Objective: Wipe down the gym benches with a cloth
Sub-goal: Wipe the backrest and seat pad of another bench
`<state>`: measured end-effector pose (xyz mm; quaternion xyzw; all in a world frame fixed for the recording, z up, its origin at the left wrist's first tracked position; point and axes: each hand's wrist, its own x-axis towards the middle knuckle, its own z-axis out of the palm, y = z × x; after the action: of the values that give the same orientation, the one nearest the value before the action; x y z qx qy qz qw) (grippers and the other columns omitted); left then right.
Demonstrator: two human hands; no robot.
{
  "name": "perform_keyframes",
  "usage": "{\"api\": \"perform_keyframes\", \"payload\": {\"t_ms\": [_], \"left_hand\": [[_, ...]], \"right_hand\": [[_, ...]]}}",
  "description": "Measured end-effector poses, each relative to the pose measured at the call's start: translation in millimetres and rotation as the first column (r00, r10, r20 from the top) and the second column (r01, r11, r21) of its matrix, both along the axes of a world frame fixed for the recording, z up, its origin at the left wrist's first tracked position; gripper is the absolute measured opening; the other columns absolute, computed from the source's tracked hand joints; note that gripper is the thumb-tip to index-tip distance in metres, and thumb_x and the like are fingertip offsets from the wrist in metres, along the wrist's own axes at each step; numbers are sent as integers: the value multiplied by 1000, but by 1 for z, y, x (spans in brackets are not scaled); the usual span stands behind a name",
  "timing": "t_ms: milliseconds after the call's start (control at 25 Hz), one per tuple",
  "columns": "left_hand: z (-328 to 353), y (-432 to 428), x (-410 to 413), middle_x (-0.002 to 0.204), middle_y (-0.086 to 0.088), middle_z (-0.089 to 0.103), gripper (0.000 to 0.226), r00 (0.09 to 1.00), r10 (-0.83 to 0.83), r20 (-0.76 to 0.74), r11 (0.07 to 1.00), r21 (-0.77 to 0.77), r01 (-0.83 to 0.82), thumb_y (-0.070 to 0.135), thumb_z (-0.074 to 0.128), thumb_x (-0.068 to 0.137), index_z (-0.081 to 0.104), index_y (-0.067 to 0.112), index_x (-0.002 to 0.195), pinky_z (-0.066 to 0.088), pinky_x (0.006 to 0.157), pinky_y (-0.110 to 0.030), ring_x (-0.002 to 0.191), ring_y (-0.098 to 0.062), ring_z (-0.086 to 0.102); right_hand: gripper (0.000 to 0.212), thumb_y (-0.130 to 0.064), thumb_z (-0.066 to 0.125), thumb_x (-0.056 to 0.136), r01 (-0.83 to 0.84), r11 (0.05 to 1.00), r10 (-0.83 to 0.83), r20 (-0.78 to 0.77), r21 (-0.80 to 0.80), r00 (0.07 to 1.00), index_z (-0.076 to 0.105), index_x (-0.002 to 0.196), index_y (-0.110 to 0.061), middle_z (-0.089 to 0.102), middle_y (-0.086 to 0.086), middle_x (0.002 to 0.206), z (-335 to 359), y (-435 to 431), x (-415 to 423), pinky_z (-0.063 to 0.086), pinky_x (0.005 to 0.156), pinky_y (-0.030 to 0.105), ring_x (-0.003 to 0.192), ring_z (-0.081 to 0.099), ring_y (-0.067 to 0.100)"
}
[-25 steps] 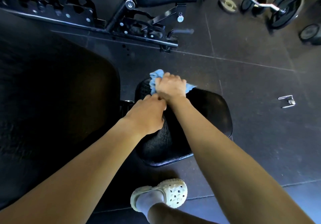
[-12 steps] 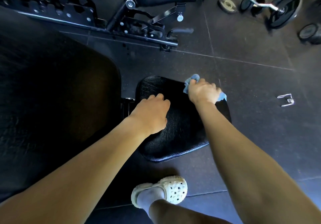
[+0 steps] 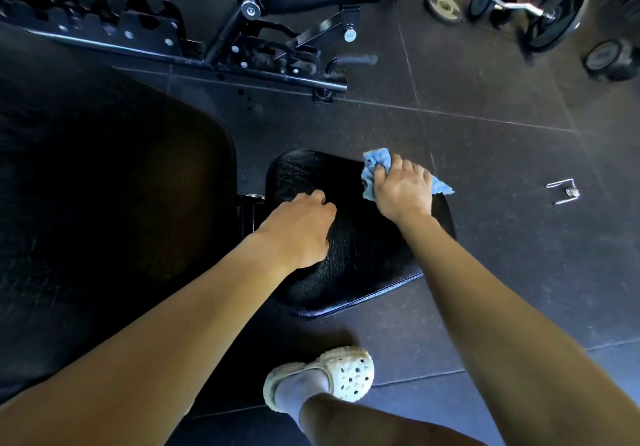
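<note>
Head view: right hand (image 3: pixel 403 191) grips the bunched cloth (image 3: pixel 375 161) at the seat pad (image 3: pixel 363 255) corner; left hand (image 3: pixel 298 231) rests loosely curled, empty. Risk: the bunched cloth skips patches.

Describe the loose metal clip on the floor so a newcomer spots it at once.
Find the black seat pad being wiped. Look right, past the right hand gripping the blue cloth, onto the floor. The clip lies alone there: thin bent silver wire, unlike the round weight plates beyond.
</note>
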<state>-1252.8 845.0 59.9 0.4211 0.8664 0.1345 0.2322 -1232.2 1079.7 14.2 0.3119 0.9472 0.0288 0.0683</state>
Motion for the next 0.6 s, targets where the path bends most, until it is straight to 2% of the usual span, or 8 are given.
{"api": "perform_keyframes", "payload": {"t_ms": [80, 200, 320, 400, 600], "left_hand": [[0, 1, 2, 131, -5, 46, 40, 1000, -7, -10, 1000, -6, 7, 27, 67, 92, 57, 14, 128, 50, 97, -45, 121, -28, 48], [-1, 2, 3, 128, -5, 46, 41, 1000, -13, -25, 1000, -16, 13, 28, 69, 90, 57, 14, 127, 51, 95, -46, 121, -28, 47], [-1, 1, 4, 134, -6, 45, 41, 1000, -25, -16, 999, -22, 24, 27, 67, 91, 57, 14, 129, 50, 97, -46, 125, -28, 45], [-1, 0, 3, 138, -7, 43, 42, 999, -40, -5, 998, -40, 39, 28, 67, 92, 56, 14, 130, 49, 98, -46, 129, -28, 42], [-1, -3, 2, 133, -7, 45, 42, 999, -48, 11, 998, -31, 48, 30, 70, 90, 57, 16, 127, 49, 97, -47, 127, -28, 43]], "right_hand": [[61, -45, 24, 105, 11, 1000, -10, -55, 24, 998, 37, 150, -5, 48, 17, 147, -5, -30, 4, 21, 121, 53, 141, 37, 36], [70, -49, 14, 105, -124, 992, 123, -46, -15, 991, 16, 161, -5, 15, 13, 168, -11, -68, 30, 8, 126, 50, 156, 9, 31], [75, -53, 5, 101, -322, 946, 323, 10, -39, 947, 10, 163, -10, 3, 7, 170, -7, -67, 54, 7, 127, 47, 158, -1, 24], [77, -56, 3, 99, -371, 928, 373, 65, -37, 925, 5, 163, -14, -1, 2, 171, -4, -46, 52, 6, 128, 45, 157, -4, 19], [72, -50, 14, 105, -56, 996, 59, 46, -64, 997, 0, 163, -10, -4, 7, 171, -2, -59, 16, 2, 126, 50, 157, -6, 26]]}}
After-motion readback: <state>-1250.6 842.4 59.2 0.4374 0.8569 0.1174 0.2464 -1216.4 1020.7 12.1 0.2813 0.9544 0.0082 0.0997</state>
